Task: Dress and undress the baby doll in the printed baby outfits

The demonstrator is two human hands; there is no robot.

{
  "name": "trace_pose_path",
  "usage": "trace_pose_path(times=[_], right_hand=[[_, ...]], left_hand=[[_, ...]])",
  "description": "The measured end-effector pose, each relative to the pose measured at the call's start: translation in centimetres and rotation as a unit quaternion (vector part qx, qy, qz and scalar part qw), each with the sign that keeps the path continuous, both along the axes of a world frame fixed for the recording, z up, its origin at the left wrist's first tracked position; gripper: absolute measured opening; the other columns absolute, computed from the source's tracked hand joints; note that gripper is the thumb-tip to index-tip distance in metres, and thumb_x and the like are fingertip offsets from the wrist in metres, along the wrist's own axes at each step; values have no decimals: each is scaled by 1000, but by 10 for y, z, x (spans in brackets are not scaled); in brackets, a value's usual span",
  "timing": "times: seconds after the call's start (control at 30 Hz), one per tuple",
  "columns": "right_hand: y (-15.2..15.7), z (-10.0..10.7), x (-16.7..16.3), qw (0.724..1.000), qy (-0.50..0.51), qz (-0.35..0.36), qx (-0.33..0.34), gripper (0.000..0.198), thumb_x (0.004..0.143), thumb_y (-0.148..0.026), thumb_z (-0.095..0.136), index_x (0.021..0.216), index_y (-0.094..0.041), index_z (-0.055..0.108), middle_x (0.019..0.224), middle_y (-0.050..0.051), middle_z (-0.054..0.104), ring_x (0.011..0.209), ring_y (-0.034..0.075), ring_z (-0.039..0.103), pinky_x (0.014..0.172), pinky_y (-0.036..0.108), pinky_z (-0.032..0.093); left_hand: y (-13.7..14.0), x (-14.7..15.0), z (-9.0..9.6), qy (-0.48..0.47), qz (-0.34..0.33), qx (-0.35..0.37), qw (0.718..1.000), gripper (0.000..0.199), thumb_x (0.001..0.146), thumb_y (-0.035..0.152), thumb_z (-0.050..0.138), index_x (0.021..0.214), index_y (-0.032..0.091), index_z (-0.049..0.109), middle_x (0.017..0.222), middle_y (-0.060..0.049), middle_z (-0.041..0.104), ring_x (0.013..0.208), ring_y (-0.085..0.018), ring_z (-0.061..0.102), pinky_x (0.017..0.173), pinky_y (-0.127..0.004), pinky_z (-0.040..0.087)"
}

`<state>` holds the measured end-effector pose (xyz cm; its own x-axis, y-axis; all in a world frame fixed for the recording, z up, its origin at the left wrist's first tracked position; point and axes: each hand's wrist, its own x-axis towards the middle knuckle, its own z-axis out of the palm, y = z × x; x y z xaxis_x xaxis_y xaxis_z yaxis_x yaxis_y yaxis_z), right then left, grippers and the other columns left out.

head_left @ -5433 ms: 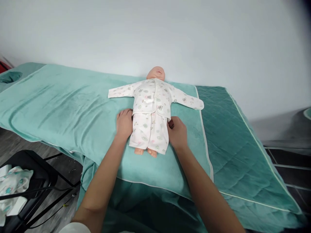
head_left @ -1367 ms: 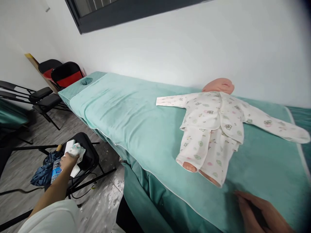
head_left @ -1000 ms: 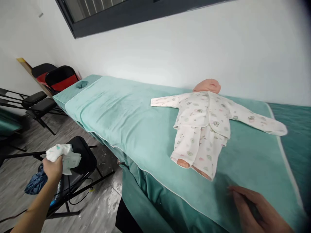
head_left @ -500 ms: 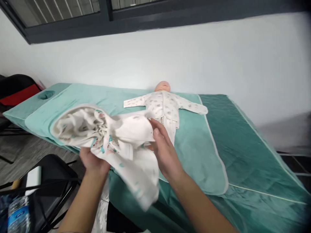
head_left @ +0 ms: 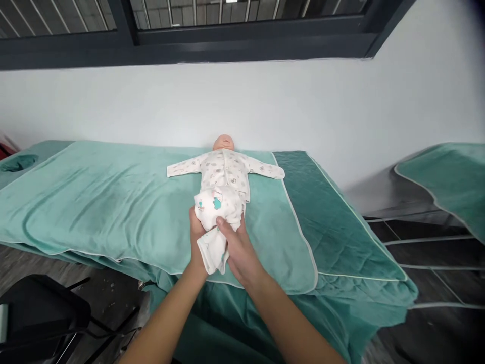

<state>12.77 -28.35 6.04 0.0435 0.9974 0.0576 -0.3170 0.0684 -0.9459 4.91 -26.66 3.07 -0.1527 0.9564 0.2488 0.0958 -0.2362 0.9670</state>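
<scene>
Presumably to keep it gathered, the right hand (head_left: 239, 248) pinches the bunched printed garment (head_left: 220, 206); the left hand (head_left: 196, 240) braces its side, fingers too hidden to tell.

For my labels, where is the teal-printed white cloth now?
In the head view, the cloth is slightly left of centre, between the left hand and right hand, before the clothed doll.

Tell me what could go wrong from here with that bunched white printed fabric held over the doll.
1. A loose end of the bunched white printed fabric hangs between the left hand and right hand; it might slip or fold under.
2. The fabric hides much of the peach-coloured baby doll's lower body from this view, so the legs could get bumped unseen.
3. The wrinkled, light green velvety sheet might shift if tugged.
</scene>
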Motion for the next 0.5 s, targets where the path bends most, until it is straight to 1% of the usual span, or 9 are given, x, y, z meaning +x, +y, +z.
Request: trace_pose_path(times=[0.07,0.1,0.2,0.27,0.33,0.4,0.43,0.47,0.5], right_hand=[[6,0,-1,999,-2,-32,4,72,91,-48,64,155,-47,32,149,3,59,134,29,60,105,54,57],[10,1,1,999,-1,-43,5,69,91,-47,64,153,-47,34,149,1,58,134,28,60,106,53,56],[22,11,22,996,0,-86,14,59,91,-45,64,146,-39,42,146,3,61,128,28,64,103,51,57],[32,21,51,988,-10,-145,45,57,87,-43,71,138,-30,48,135,7,66,119,28,68,100,50,57],[43,28,90,956,-69,-266,107,61,78,-43,80,130,-26,53,125,7,69,113,27,69,99,46,56],[54,24,132,904,-184,-363,129,68,72,-45,84,130,-24,56,127,8,67,115,28,66,104,46,51],[59,16,152,884,-238,-385,116,70,72,-47,84,132,-24,56,129,9,66,116,28,64,105,46,49],[63,4,170,871,-280,-394,85,70,75,-51,80,134,-23,56,126,10,66,113,28,65,103,46,48],[67,-11,185,871,-319,-372,37,69,76,-55,77,134,-23,56,122,10,68,109,29,66,99,48,50]], left_hand=[[-1,8,8,-53,27,-1,998,45,87,39,69,125,26,47,115,-9,67,102,-25,69,88,-41,59],[-1,11,11,-67,17,4,998,46,87,38,70,126,27,49,116,-8,67,105,-24,68,90,-40,59],[-2,10,16,-36,-78,27,996,51,91,35,66,138,33,47,135,-8,61,122,-25,63,100,-40,56],[1,2,12,17,-110,45,993,50,93,31,64,141,35,49,142,-8,56,127,-25,60,104,-41,54],[8,-9,4,59,-99,52,992,44,94,29,61,138,33,52,142,-8,55,125,-24,60,103,-43,53],[19,-22,-6,73,-62,54,994,34,96,28,58,130,30,58,136,-8,59,122,-23,61,103,-43,53],[26,-27,-11,74,-43,54,995,29,97,28,56,126,29,60,131,-8,62,121,-22,61,102,-42,53],[33,-31,-15,76,-26,55,995,25,97,27,55,121,27,62,127,-8,64,120,-22,61,101,-41,52],[40,-35,-20,78,-9,60,995,22,97,26,54,117,26,63,123,-7,66,118,-21,62,100,-40,52]])
